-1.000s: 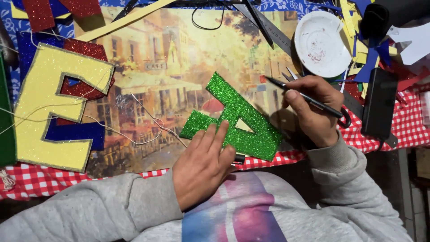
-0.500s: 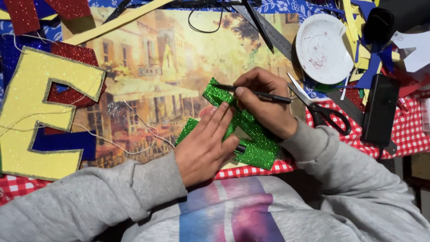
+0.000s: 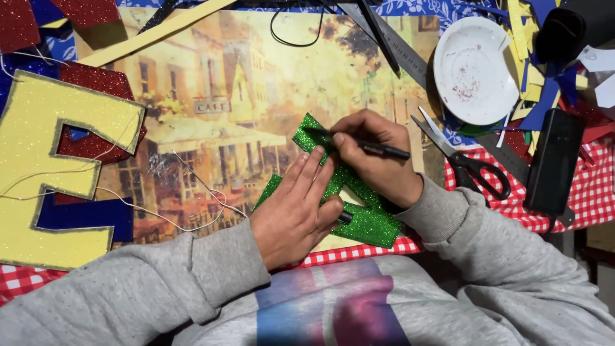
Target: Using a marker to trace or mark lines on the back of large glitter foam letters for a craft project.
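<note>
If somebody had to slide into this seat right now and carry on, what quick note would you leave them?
Left hand: flat on the green glitter letter, pinning it to the printed street-scene mat.
Right hand: holds a black pen in a writing grip, tip on the letter's upper end.
Nearby: scissors lie just right of the right hand, a white plate above them, a metal ruler at the top, and a finished-looking yellow glitter letter at far left.
Done: green letter is cut out.
Left: apparently the pen work; no marks are visible on the glitter.
</note>
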